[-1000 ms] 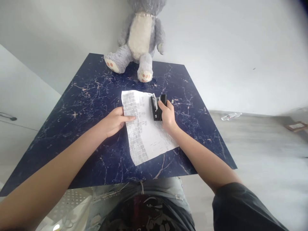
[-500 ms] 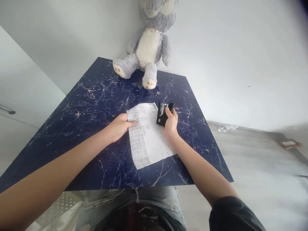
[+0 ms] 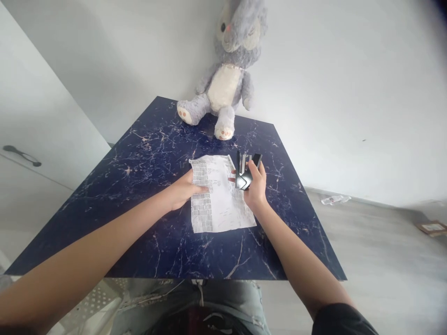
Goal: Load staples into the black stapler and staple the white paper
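Observation:
A printed white paper sheet (image 3: pixel 220 200) lies flat on the dark blue marbled table (image 3: pixel 146 158). My left hand (image 3: pixel 183 190) rests on the sheet's left edge, fingers pressed flat on it. My right hand (image 3: pixel 256 186) is closed around a black stapler (image 3: pixel 245 170), held hinged open and lifted just above the sheet's far right corner.
A grey and cream plush bunny (image 3: pixel 226 79) sits at the table's far edge against the white wall. A white cabinet with a dark handle (image 3: pixel 21 155) stands at the left. Small litter (image 3: pixel 334 199) and a flat brown object (image 3: pixel 431 227) lie on the grey floor at right.
The stapler has come off the paper's corner and now stands more upright, hinged open in my right hand. My left hand stays on the sheet. The camera has tilted up, showing the bunny's head.

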The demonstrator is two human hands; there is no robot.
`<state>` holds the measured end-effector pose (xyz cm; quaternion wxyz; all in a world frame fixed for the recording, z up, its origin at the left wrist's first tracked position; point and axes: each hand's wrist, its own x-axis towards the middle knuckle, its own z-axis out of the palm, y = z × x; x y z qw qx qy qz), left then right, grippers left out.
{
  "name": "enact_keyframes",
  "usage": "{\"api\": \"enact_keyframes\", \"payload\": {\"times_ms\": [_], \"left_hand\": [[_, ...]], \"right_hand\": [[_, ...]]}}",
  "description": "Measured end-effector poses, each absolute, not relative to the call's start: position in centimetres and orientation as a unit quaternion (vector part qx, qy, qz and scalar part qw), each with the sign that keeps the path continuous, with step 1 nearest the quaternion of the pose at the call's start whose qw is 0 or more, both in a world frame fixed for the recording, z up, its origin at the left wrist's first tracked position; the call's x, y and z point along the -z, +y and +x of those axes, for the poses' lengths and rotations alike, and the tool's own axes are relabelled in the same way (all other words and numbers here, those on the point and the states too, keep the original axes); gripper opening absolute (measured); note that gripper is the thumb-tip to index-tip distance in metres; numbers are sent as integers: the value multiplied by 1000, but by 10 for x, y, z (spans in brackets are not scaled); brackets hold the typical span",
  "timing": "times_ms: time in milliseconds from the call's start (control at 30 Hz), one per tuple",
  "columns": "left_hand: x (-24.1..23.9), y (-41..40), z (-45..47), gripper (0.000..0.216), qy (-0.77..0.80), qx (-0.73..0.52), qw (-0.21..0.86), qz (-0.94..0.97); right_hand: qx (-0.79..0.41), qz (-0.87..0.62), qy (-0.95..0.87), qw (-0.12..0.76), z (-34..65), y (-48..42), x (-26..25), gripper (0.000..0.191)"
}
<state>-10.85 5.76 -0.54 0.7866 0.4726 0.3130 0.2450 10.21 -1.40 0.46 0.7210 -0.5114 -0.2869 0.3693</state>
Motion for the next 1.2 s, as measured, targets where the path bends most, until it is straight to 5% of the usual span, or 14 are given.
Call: {"api": "enact_keyframes", "payload": {"times_ms": [333,633,1200], "left_hand": [[12,65,-110,52,290,-234,844,385],[23,68,-107,45,281,-247,851,369],[17,63,-110,42,302,-221,841,390]], "right_hand": [[-527,-580,-170,598,83,-97,-70,38],[-540,-632,26,555,32,-247,-30,54],[-571,-593,-31,567,8,-194,-14,52]]}}
